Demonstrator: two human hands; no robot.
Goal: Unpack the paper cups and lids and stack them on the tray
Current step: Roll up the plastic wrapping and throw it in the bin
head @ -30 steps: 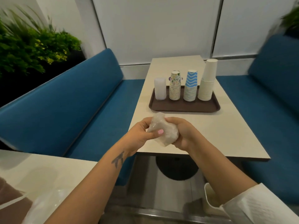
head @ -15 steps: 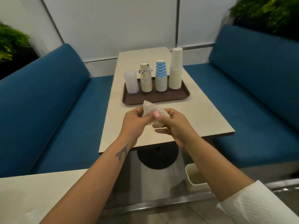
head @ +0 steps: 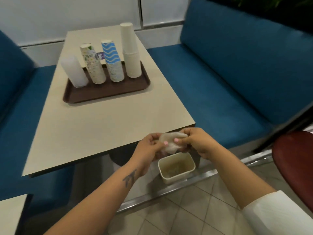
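Both hands (head: 174, 143) around crumpled wrapper (head: 171, 141)

A brown tray (head: 108, 92) lies on the table; on it, in a row from left to right, stand a frosted stack of lids (head: 73, 72), a floral cup stack (head: 92, 65), a blue zigzag cup stack (head: 112, 61) and a taller plain white cup stack (head: 130, 51); all upright.
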